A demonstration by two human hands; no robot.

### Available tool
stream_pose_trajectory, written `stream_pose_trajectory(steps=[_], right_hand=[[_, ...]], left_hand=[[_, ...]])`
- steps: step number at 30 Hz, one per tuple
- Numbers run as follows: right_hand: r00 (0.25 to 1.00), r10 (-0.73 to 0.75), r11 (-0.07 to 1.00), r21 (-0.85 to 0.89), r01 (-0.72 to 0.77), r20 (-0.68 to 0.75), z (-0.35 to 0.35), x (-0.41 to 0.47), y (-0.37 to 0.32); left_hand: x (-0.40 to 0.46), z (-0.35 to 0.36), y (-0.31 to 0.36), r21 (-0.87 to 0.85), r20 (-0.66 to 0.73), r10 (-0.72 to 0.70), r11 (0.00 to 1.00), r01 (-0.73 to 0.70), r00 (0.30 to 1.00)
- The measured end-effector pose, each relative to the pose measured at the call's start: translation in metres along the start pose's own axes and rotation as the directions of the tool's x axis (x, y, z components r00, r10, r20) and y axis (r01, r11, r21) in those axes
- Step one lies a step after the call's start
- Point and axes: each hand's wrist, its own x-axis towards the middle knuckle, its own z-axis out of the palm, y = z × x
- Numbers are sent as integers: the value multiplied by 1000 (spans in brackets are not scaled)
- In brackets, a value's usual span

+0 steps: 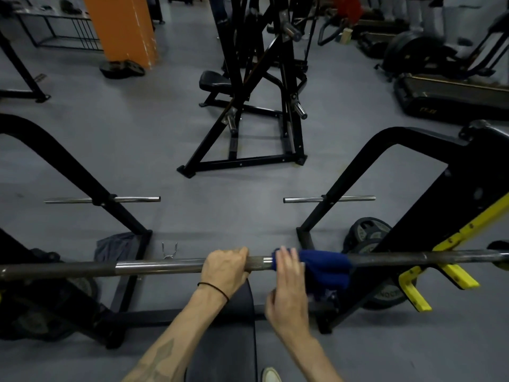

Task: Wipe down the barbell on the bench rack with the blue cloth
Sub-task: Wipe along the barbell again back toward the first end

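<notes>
The steel barbell (159, 266) lies across the bench rack, running from the left edge to the right edge of the head view. My left hand (226, 268) grips the bar near its middle, fingers curled over the top. Just to its right, the blue cloth (322, 267) is draped over the bar and hangs below it. My right hand (289, 288) holds the cloth's left part against the bar, with its fingers over the top; the hand is motion-blurred.
The black bench pad (234, 340) lies below my arms. Black rack uprights (407, 216) with yellow hooks (413, 288) stand to the right, another upright to the left. Weight plates (369, 235) rest on the floor at right. A black machine (256, 106) stands ahead.
</notes>
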Motion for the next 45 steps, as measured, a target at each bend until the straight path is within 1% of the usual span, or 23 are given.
stream_pose_trajectory(steps=[2, 3, 5, 8, 10, 11, 14, 16, 18, 21, 22, 24, 26, 27, 28, 30, 33, 34, 36, 37, 39, 42, 45], right_hand=[[975, -205, 975, -70, 211, 88, -13, 6, 30], [968, -234, 963, -113, 243, 90, -21, 10, 48], [989, -147, 975, -168, 146, 4, -34, 14, 77], [972, 178, 975, -106, -195, -152, -27, 13, 59], [931, 328, 944, 23, -329, -160, -9, 15, 17], [948, 290, 957, 46, -287, -128, -1, 13, -1], [997, -66, 997, -43, 68, 44, -3, 3, 2], [987, -136, 981, -127, 145, 82, -21, 7, 42], [999, 32, 988, -148, -34, -10, -36, 14, 68], [947, 297, 948, -84, -308, -119, -20, 20, 35], [957, 273, 957, -69, -280, -97, -12, 17, 17], [998, 38, 997, -72, -34, 57, -5, 7, -1], [967, -195, 973, -93, 212, 163, -17, 9, 19], [957, -236, 959, -120, 258, 170, -24, 11, 38], [966, -217, 960, -150, 237, 142, -30, 13, 55], [1000, -18, 987, -158, 22, 26, -36, 14, 69], [960, 255, 963, -59, -263, -112, -10, 10, 20], [970, 226, 973, -28, -229, -94, -2, 7, 0], [999, -9, 999, -42, 10, 33, 3, -2, -16], [989, -120, 990, -62, 126, 87, -1, -1, -8], [976, -187, 975, -104, 198, 113, -18, 5, 25], [998, 37, 985, -168, -44, -43, -32, 9, 56], [952, 276, 957, -57, -285, -132, -10, 11, 14]], left_hand=[[5, -11, -1, 54, 89, 27, 998, -32, 996], [8, -18, -1, 64, 127, 42, 997, -51, 991], [16, -22, -5, 6, 244, 19, 1000, -21, 970], [15, -19, -3, -34, 270, 9, 999, 0, 963], [6, -10, -3, -87, 160, 9, 996, 5, 987], [-1, -5, -3, -98, 65, 37, 995, -31, 997], [-23, 12, -5, -71, -121, 104, 991, -113, 987], [-34, 17, -5, -72, -187, 93, 991, -108, 978], [-38, 18, -3, -75, -221, 60, 994, -78, 973], [-34, 20, 3, -52, -232, 28, 998, -41, 972], [-33, 21, 5, -48, -242, 25, 998, -37, 970], [-33, 22, 5, -48, -260, 28, 998, -41, 965], [-34, 24, 3, -51, -257, 33, 998, -47, 966], [-34, 24, 2, -61, -248, 27, 997, -44, 968], [-35, 23, 1, -76, -240, 22, 996, -41, 971], [-35, 23, 2, -98, -225, 14, 994, -37, 974], [-34, 24, 6, -109, -231, -24, 994, -2, 973], [-34, 24, 7, -119, -245, -33, 993, 4, 969], [-34, 24, 6, -136, -275, -18, 990, -20, 961], [-35, 23, 5, -131, -285, 6, 990, -45, 959], [-36, 22, -5, -121, -302, 43, 989, -83, 952], [-44, 29, -36, -123, -350, -22, 992, -22, 936], [-52, 31, -58, -80, -362, -43, 997, 15, 931]])
